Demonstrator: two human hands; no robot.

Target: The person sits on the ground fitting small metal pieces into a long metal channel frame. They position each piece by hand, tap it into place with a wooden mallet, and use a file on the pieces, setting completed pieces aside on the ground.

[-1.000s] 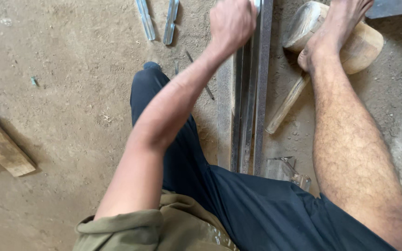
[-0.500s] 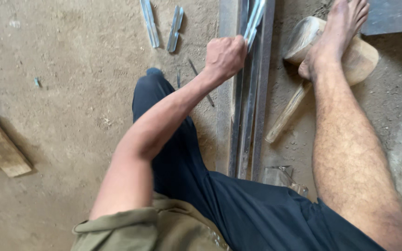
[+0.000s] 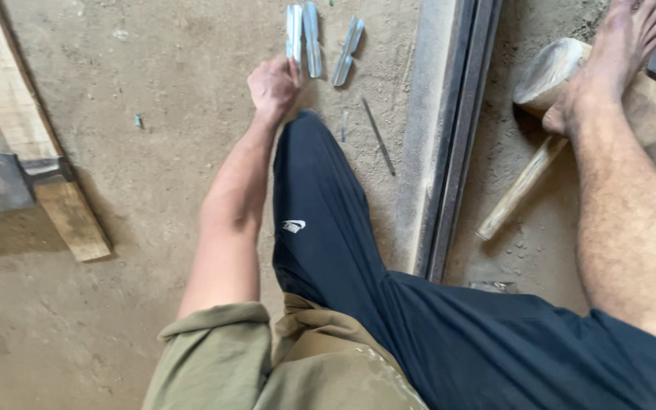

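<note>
Left hand (image 3: 273, 85) reaches to the upper middle of the frame, fingers curled narrow around the lower end of a short metal strip (image 3: 294, 30) lying on the dirt floor (image 3: 153, 99). Two more strips (image 3: 311, 29) (image 3: 347, 52) lie just beside it, and a thin nail (image 3: 378, 135) nearer the long steel bars (image 3: 457, 129). At upper right a bare foot rests on a wooden mallet (image 3: 556, 114). Judging by the low grip, the strip could slip or knock its neighbour. Right hand is out of view.
</note>
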